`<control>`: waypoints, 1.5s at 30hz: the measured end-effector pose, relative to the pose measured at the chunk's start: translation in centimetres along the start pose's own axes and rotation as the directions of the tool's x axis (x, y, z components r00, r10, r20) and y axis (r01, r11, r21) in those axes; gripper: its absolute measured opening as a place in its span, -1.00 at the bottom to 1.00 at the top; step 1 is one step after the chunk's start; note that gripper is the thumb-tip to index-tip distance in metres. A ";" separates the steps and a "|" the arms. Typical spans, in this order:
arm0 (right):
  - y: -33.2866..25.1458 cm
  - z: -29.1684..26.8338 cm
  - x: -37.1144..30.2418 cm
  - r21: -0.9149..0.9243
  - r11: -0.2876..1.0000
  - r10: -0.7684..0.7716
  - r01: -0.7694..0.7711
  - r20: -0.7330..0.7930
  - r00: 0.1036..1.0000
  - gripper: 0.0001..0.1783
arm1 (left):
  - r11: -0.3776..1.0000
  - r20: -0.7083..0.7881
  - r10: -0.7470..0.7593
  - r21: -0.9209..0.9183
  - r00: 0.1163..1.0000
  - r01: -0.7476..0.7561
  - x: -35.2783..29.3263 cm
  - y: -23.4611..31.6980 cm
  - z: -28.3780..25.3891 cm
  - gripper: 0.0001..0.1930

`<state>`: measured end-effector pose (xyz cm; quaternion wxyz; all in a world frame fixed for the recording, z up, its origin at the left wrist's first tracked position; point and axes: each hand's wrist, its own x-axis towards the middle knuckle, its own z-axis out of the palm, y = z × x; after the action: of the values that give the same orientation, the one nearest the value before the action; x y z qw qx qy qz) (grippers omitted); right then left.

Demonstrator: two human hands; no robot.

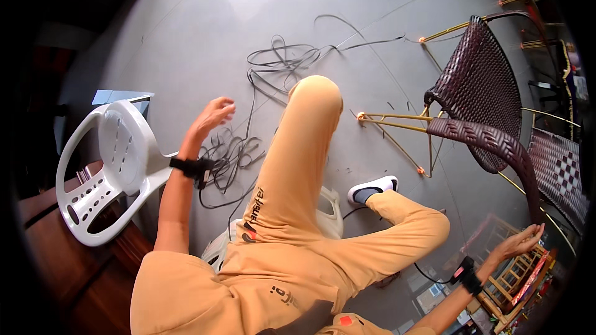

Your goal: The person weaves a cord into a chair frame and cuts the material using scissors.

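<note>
My left hand point(217, 113) hangs in the air above the floor, its fingers loosely bent and slightly blurred, with nothing seen in it. Below it lies a loose tangle of flat dark strip point(226, 164). Out at the far right, my right hand point(520, 242) has its fingers mostly stretched out. Its fingertips are close to the lower end of the brown woven armrest of a wicker chair point(481, 87); I cannot tell whether they touch. The chair's thin gold metal legs point(394, 118) point toward the middle of the view.
A second coil of dark strip point(285, 56) spreads over the grey floor point(205, 31). At left, a white plastic chair point(124, 142) stands by brown wooden furniture point(74, 260). Another woven chair point(562, 170) and a wooden rack point(512, 279) are at right. I sit on a white seat point(329, 211).
</note>
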<state>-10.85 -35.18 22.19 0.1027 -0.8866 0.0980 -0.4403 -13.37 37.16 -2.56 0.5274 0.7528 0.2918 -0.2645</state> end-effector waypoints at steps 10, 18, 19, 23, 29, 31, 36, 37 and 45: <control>-10.9 5.7 1.0 -0.219 0.836 -0.461 0.503 0.216 0.860 -0.32 | 0.773 -0.082 0.305 0.603 0.949 -0.196 24.1 5.1 11.4 -0.19; -10.4 6.0 0.3 -0.204 0.882 -0.393 0.425 0.177 0.902 -0.37 | 0.678 -0.177 0.190 0.735 0.966 0.002 30.6 4.4 17.7 -0.15; -10.5 5.9 0.4 -0.224 0.873 -0.399 0.433 0.183 0.899 -0.38 | 0.626 -0.170 -0.013 0.767 0.985 0.140 29.8 4.4 17.9 -0.21; -10.9 5.9 0.8 -0.287 0.823 -0.449 0.490 0.198 0.871 -0.44 | 0.620 0.036 -0.055 0.784 0.998 0.006 26.6 -3.1 15.3 -0.67; -11.9 7.0 -0.4 -0.276 0.880 -0.361 0.387 0.143 0.922 -0.31 | 0.788 -0.109 -0.049 0.607 0.993 0.105 12.8 -22.0 5.4 -0.70; -9.1 6.5 -0.5 -0.190 0.931 -0.295 0.310 0.103 0.950 -0.25 | 0.862 -0.143 -0.219 0.435 0.965 0.260 7.4 -24.9 2.9 -0.64; -8.1 7.6 -0.2 0.055 0.878 -0.475 0.476 -0.028 0.879 -0.29 | 0.853 -0.134 -0.513 -0.189 0.848 0.486 -2.5 -30.5 1.0 -0.71; -9.6 7.8 -0.3 0.007 0.859 -0.511 0.511 0.006 0.859 -0.33 | 0.832 -0.108 -0.543 -0.206 0.833 0.516 -4.6 -32.3 0.2 -0.72; -12.7 6.7 0.5 -0.230 0.791 -0.569 0.566 0.063 0.820 -0.49 | 0.692 0.024 -0.516 0.600 0.856 0.401 -10.7 -34.7 0.2 -0.81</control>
<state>-4.17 -22.51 22.03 -0.1418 -0.8788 -0.1196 -0.4397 -45.73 44.71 -17.28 0.2170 0.7494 0.3254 -0.5342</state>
